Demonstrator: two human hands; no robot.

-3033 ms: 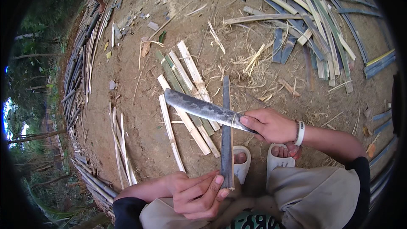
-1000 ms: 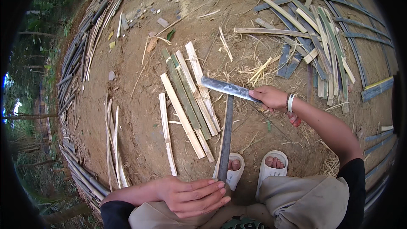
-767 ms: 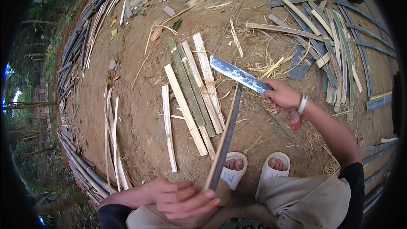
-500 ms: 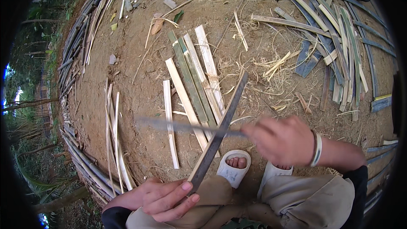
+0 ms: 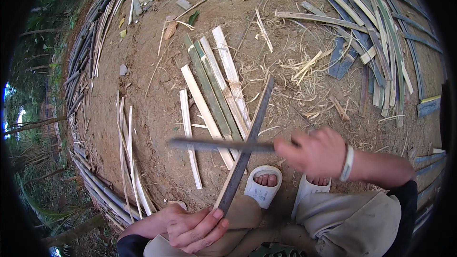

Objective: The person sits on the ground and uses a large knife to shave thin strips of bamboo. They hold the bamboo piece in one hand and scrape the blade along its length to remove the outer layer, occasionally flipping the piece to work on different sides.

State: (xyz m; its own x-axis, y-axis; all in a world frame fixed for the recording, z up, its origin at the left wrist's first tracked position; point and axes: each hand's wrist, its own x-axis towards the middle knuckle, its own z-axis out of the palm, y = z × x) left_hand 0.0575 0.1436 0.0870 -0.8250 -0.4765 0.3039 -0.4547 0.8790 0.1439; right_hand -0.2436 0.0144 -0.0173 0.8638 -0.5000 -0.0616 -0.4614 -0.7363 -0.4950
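My left hand (image 5: pixel 195 231), low at the left knee, is closed round the near end of a split bamboo strip (image 5: pixel 261 112), dark on one face and pale along its edge. The strip slants up and away to the right. My right hand (image 5: pixel 314 154) grips a long dark-bladed knife (image 5: pixel 209 144), its handle hidden in the fist. The blade lies level, pointing left, and crosses the strip near its middle. Whether the edge touches the strip I cannot tell. Beyond them, pale and green bamboo strips (image 5: pixel 209 90) lie side by side on the ground.
Thin strips (image 5: pixel 131 162) lie at the left, beside dark bamboo poles (image 5: pixel 102 188). Heaped strips (image 5: pixel 388 57) lie at the far right. Curly shavings (image 5: pixel 309 66) litter the soil. My feet in white sandals (image 5: pixel 263 192) stand just below the blade.
The knife blade has shifted right and slightly nearer along the strip, and it is less blurred. My left hand keeps its hold on the bamboo. The whole view has tilted slightly.
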